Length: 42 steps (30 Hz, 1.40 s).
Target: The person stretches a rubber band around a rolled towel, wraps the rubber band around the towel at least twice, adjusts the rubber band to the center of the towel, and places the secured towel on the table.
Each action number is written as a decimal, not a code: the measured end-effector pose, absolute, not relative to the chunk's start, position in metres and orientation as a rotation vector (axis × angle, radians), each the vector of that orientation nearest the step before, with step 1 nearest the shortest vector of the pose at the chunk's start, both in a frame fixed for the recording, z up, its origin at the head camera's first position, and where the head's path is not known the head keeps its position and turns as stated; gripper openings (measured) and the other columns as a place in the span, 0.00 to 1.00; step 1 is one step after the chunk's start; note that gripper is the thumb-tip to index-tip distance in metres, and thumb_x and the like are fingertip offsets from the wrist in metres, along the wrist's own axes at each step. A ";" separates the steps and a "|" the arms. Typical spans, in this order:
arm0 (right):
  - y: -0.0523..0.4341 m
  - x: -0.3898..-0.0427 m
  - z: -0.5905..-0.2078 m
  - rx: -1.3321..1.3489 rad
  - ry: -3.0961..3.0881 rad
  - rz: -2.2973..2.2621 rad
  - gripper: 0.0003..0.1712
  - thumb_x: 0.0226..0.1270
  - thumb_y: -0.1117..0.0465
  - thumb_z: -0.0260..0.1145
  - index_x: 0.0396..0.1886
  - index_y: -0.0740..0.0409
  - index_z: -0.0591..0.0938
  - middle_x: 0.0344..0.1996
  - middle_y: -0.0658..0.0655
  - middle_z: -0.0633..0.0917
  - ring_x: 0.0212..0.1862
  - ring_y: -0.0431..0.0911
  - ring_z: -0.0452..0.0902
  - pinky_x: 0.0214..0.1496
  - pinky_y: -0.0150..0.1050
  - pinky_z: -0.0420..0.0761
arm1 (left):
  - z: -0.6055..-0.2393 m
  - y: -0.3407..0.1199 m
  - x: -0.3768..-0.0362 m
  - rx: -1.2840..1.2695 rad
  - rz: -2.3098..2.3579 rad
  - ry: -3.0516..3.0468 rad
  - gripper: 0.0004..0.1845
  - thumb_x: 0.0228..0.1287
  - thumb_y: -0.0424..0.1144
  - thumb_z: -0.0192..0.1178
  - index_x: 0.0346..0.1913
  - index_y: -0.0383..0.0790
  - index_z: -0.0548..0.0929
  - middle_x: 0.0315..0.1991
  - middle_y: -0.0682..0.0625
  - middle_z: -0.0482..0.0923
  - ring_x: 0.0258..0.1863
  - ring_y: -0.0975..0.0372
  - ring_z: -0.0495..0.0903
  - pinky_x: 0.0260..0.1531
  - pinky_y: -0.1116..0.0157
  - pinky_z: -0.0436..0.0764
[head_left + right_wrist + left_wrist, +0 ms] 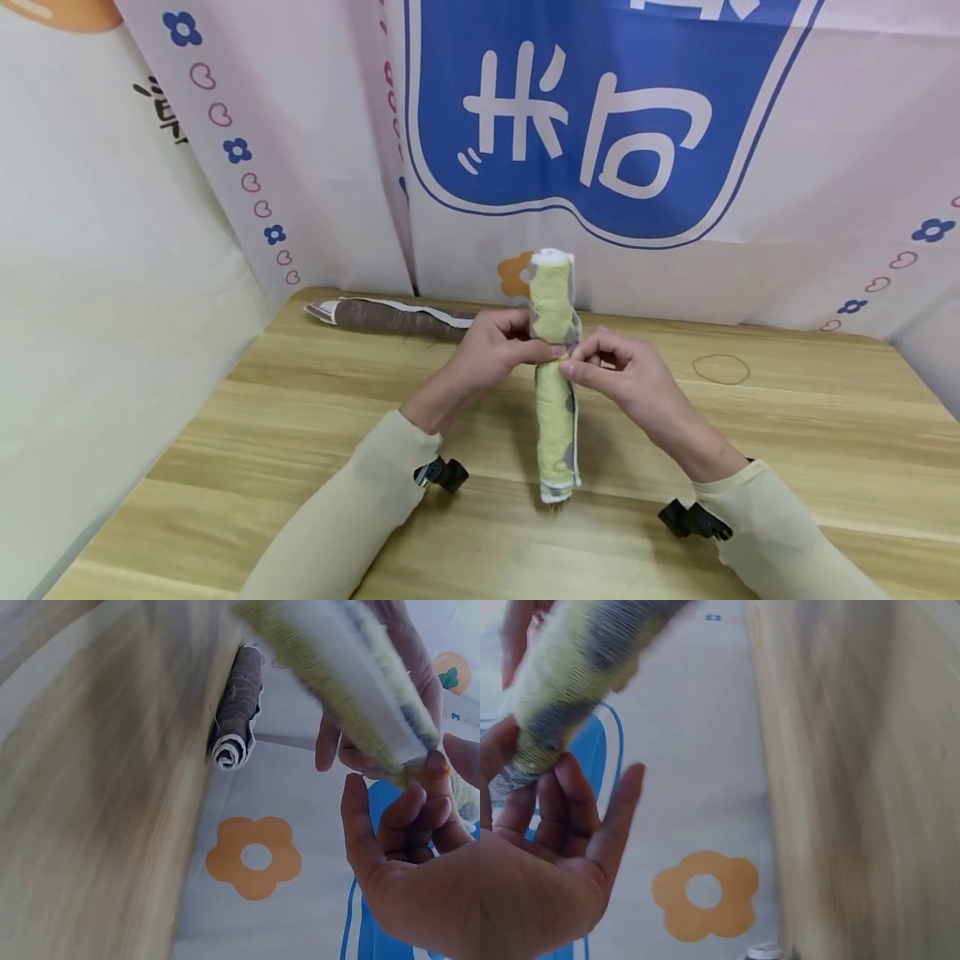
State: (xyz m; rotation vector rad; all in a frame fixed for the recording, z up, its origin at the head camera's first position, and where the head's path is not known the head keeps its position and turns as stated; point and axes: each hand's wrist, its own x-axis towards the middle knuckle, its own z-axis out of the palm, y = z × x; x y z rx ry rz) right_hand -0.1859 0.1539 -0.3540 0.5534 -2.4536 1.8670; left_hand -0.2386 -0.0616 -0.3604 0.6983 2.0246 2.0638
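Gripping a rolled yellow towel [553, 333] above the desk [300, 433], the left hand [487, 346] steadies its middle while the right hand [615, 367] pinches a rubber band [427, 774] around it.

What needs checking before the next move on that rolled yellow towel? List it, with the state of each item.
1. Left hand holds the rolled yellow towel at its middle: ok.
2. Right hand pinches at the roll's middle, where the right wrist view shows a thin band: ok.
3. Band fully round the roll: cannot tell, the fingers hide it.
4. Roll still tight, no loose end hanging: ok in the head view.
5. Spare rubber band lies on the table right of the hands: ok.
6. Brown rolled towel lies apart at the far edge: ok.
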 end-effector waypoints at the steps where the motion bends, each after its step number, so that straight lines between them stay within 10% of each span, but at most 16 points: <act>1: 0.153 -0.186 -0.354 0.556 -2.449 1.868 0.09 0.70 0.61 0.76 0.38 0.62 0.85 0.37 0.53 0.82 0.41 0.46 0.76 0.40 0.35 0.78 | -0.360 -0.062 -0.238 0.699 2.053 2.036 0.14 0.63 0.28 0.72 0.51 0.29 0.89 0.43 0.44 0.88 0.40 0.59 0.83 0.43 0.62 0.85; 14: 0.146 -0.180 -0.355 0.809 -2.430 1.434 0.07 0.67 0.67 0.77 0.35 0.52 0.87 0.33 0.50 0.77 0.39 0.46 0.77 0.44 0.36 0.82 | -0.356 -0.056 -0.231 0.569 2.052 2.222 0.11 0.63 0.33 0.74 0.47 0.34 0.91 0.39 0.45 0.88 0.38 0.61 0.81 0.40 0.63 0.82; 25: 0.156 -0.188 -0.349 0.571 -2.402 1.706 0.05 0.78 0.65 0.68 0.44 0.64 0.87 0.44 0.56 0.84 0.48 0.44 0.82 0.49 0.36 0.85 | -0.362 -0.061 -0.243 0.744 2.165 1.567 0.25 0.74 0.29 0.54 0.70 0.24 0.68 0.62 0.37 0.81 0.51 0.59 0.84 0.55 0.59 0.83; 42: 0.155 -0.192 -0.356 0.601 -2.390 1.996 0.12 0.84 0.62 0.60 0.48 0.69 0.82 0.47 0.61 0.84 0.48 0.48 0.83 0.55 0.44 0.86 | -0.371 -0.067 -0.246 0.760 2.217 1.511 0.22 0.72 0.27 0.57 0.65 0.19 0.75 0.49 0.47 0.86 0.47 0.59 0.86 0.49 0.63 0.86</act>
